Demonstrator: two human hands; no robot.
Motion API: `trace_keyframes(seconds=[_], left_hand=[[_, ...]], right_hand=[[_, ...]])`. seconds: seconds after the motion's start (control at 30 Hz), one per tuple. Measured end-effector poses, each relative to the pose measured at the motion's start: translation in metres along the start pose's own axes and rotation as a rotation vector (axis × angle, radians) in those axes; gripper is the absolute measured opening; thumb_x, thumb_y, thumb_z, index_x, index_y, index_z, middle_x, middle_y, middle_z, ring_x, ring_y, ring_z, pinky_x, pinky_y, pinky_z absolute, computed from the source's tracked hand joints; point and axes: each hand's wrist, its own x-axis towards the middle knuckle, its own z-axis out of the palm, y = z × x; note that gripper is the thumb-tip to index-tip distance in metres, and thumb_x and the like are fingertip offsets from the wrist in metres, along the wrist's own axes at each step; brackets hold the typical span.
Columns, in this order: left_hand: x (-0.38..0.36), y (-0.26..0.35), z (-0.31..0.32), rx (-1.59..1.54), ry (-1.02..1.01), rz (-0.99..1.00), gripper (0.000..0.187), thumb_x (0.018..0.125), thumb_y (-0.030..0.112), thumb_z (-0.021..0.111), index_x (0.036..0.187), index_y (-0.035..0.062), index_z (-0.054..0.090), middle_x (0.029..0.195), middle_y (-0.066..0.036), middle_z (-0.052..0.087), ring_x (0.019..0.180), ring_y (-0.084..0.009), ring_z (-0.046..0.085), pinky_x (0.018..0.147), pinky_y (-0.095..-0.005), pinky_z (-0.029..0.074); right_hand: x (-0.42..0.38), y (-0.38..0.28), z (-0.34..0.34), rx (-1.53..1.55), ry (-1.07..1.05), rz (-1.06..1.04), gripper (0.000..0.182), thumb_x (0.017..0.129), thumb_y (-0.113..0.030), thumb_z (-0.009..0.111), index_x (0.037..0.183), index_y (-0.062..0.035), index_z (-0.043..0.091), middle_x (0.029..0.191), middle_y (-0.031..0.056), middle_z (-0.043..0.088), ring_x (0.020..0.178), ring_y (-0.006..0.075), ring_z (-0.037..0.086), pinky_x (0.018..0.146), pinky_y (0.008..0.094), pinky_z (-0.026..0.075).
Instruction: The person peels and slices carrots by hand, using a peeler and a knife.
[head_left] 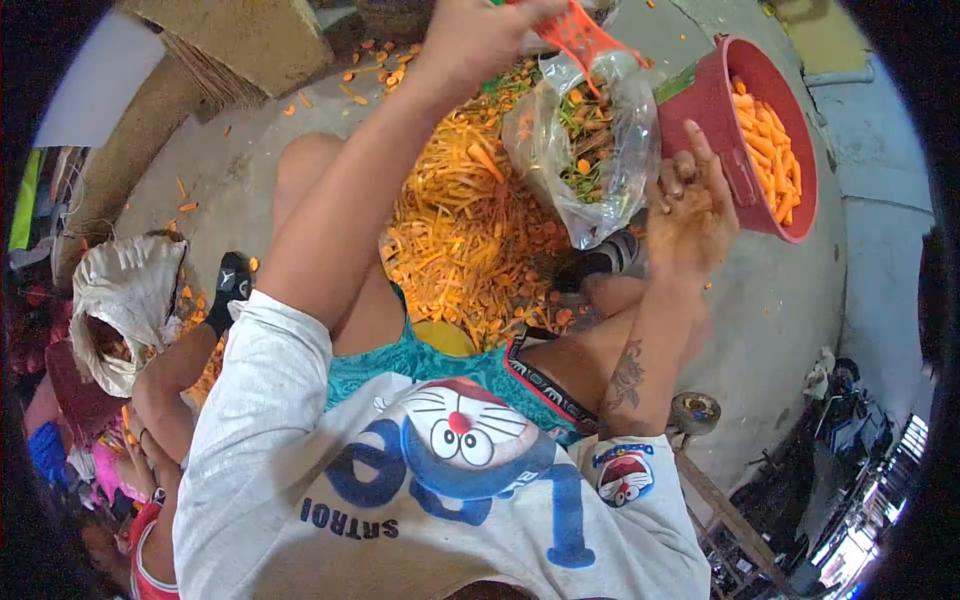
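My left hand (480,40) reaches to the top centre, its fingers closed on a red perforated plastic piece (575,38) that hangs over a clear plastic bag (610,170). Carrot ends and green scraps lie in the bag. My right hand (695,205) is raised between the bag and a red bucket (680,120), palm up, with the index finger stretched out, the others bent, and nothing in it. Peeled carrots (770,150) fill part of the tilted-looking bucket. Orange peelings (455,240) are heaped between my legs.
A white sack (125,300) stands at the left, near a person's arm (155,465) at the lower left. Cardboard (230,45) is at the upper left. Loose carrot pieces dot the floor. A metal frame (720,510) and dark clutter are at the lower right.
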Motion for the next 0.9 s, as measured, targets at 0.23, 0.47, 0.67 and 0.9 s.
trace_keyframes(seconds=[0.23, 0.47, 0.67, 0.9], left_hand=[[-0.002, 0.038, -0.047, -0.061, 0.279, -0.062, 0.020, 0.095, 0.023, 0.075, 0.098, 0.0056, 0.067, 0.084, -0.002, 0.070, 0.070, -0.0092, 0.064, 0.058, -0.0268, 0.048], [0.003, 0.034, -0.073, 0.028, 0.226, 0.133, 0.016, 0.097, 0.020, 0.073, 0.099, 0.0040, 0.068, 0.084, -0.002, 0.070, 0.071, -0.0094, 0.064, 0.060, -0.0276, 0.050], [0.016, 0.027, -0.107, 0.033, 0.151, 0.094, 0.010, 0.096, 0.011, 0.070, 0.097, 0.0010, 0.067, 0.082, -0.004, 0.068, 0.072, -0.0121, 0.063, 0.065, -0.0290, 0.051], [0.018, 0.031, -0.118, 0.155, 0.208, 0.150, 0.006, 0.094, 0.004, 0.068, 0.093, -0.0013, 0.065, 0.077, -0.003, 0.062, 0.072, -0.0101, 0.057, 0.065, -0.0298, 0.045]], right_hand=[[0.014, 0.040, 0.008, -0.150, 0.112, 0.203, 0.034, 0.099, -0.023, 0.054, 0.125, -0.0038, 0.066, 0.086, -0.0036, 0.055, 0.070, 0.0072, 0.046, 0.056, 0.0212, 0.034], [0.051, 0.220, -0.013, -0.333, 0.076, 0.726, 0.041, 0.096, -0.037, 0.061, 0.124, -0.0077, 0.067, 0.088, -0.0041, 0.051, 0.073, 0.0106, 0.047, 0.063, 0.0293, 0.039], [0.127, 0.401, -0.183, -0.452, 0.270, 0.640, 0.044, 0.098, -0.016, 0.057, 0.138, 0.0031, 0.055, 0.098, 0.0138, 0.070, 0.073, 0.0230, 0.062, 0.068, 0.0389, 0.049], [0.163, 0.416, -0.165, -1.852, -0.217, 0.395, 0.047, 0.092, -0.018, 0.064, 0.129, 0.0090, 0.053, 0.093, 0.0216, 0.067, 0.076, 0.0385, 0.064, 0.071, 0.0503, 0.055]])
